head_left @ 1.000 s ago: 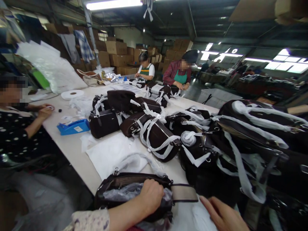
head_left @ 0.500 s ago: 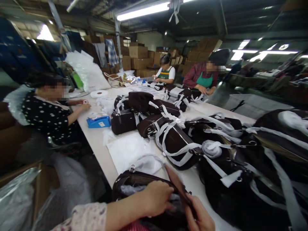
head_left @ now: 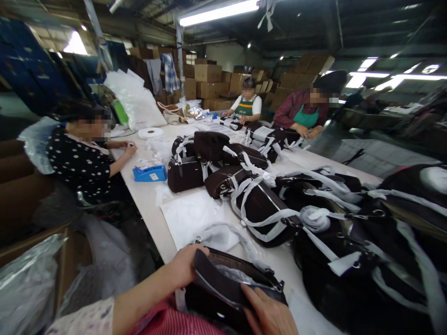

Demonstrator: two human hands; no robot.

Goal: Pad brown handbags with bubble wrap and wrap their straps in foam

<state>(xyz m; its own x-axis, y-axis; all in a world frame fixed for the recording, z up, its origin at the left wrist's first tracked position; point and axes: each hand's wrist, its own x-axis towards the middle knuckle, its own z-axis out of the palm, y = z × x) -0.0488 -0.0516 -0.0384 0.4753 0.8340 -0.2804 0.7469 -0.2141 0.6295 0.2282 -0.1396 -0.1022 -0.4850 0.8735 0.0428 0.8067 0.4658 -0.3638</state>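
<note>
A dark brown handbag [head_left: 209, 302] lies open at the near edge of the table, with clear plastic showing inside it. My left hand [head_left: 188, 266] grips the bag's left end by a metal ring, its fingers partly behind the dark flap [head_left: 218, 281]. My right hand [head_left: 267, 309] presses on the flap and front edge at the right, fingers stretched out. A wrapped strap [head_left: 230, 228] loops up behind the bag, over white sheets [head_left: 199, 216].
Many dark bags [head_left: 258, 209] with white-wrapped straps cover the table's middle and right. A blue tape dispenser [head_left: 150, 173] and a white roll [head_left: 150, 133] lie beyond. One person sits at the left; two work at the far side.
My left hand has moved from inside the bag to its left end. The flap has swung toward me over the front. My view has shifted slightly left.
</note>
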